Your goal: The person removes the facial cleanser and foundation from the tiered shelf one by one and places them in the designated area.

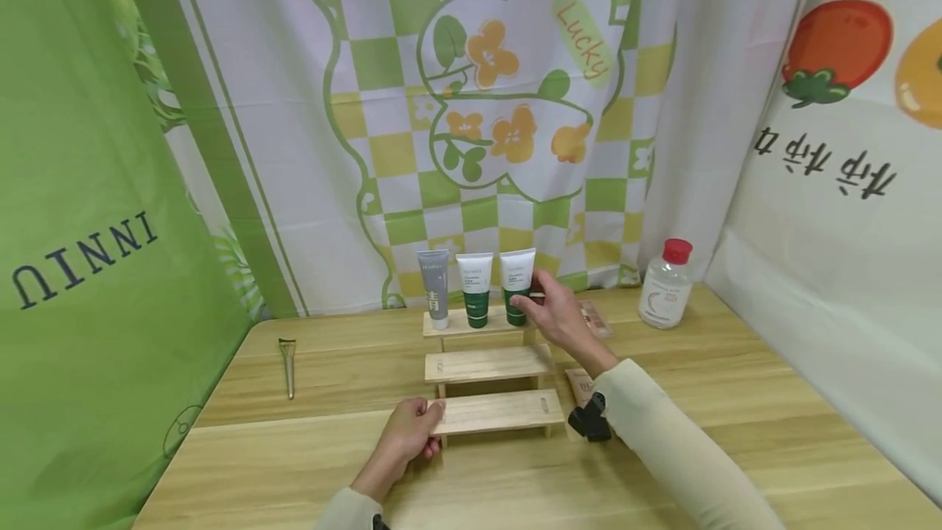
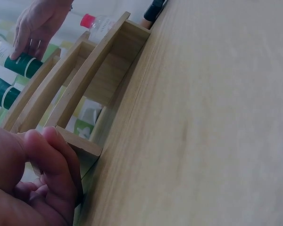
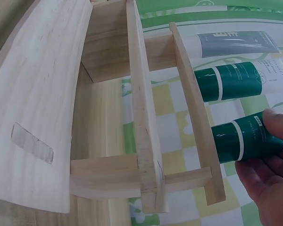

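Resting at the near left corner of the stepped wooden rack (image 1: 489, 366), the left hand (image 1: 409, 430) curls its fingers round the end of the lowest step, thumb on top; the left wrist view shows that grip closed on the pale plank edge. The rack is light, unfinished wood with visible grain, three flat steps rising away from the person, standing on a wood-grain surface (image 1: 736, 432).

Farther back, the right hand (image 1: 559, 313) reaches to the top step and holds the right-hand green tube (image 1: 518, 285), thumb and fingers pinched round its dark green cap end, as the right wrist view shows. The tube stands upright, cap down, long axis vertical, just left of the palm; the right hand is much the nearer to it. It is smooth plastic, white above, dark green below.

Left of it on the same step stand a second green tube (image 1: 475, 289) and a grey tube (image 1: 435, 288).

Far right stands a clear bottle with a red cap (image 1: 666, 285); at left lies a slim metal tool (image 1: 288, 365).
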Demonstrator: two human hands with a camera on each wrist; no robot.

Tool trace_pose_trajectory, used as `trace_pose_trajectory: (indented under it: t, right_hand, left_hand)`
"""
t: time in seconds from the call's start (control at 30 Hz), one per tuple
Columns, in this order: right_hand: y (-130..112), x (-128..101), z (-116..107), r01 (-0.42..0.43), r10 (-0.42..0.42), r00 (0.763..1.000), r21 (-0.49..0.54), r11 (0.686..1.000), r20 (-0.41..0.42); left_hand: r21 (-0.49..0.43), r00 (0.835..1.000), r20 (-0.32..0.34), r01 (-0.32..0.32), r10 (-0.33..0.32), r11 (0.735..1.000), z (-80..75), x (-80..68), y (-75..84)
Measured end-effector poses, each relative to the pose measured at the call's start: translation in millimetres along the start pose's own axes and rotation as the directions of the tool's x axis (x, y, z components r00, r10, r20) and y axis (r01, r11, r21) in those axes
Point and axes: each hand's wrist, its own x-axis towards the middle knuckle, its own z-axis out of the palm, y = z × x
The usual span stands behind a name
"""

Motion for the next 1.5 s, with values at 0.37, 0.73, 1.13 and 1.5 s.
trace_pose_trajectory:
  t: [0.37, 0.73, 1.13, 1.5]
  right_hand:
    - [-8.8, -2.6, -5.4, -0.029, 0.029, 0.999, 0.042, 0.999, -0.016]
    - [-15.1, -28.1, -30.9, 0.013, -0.010, 0.999, 0.052, 0.999, -0.053]
    - [4.1, -77.9, -60.4, -0.135, 0.135, 0.989, 0.004, 0.991, -0.052]
    - [40.2, -112.0, -82.5, -0.224, 0.220, 0.974, -0.117, 0.968, -0.045]
  left_hand:
    - [-0.001, 1.000, 0.004, 0.002, -0.002, 1.000, 0.7, -1.2, 1.4]
    - [-0.012, 1.000, 0.027, 0.011, -0.010, 1.000, 1.5, -1.1, 0.2]
    - [-0.016, 1.000, 0.029, 0.001, -0.001, 1.000, -1.7, 0.7, 0.4]
    - [-0.010, 1.000, 0.025, 0.016, -0.016, 1.000, -0.7, -0.8, 2.4]
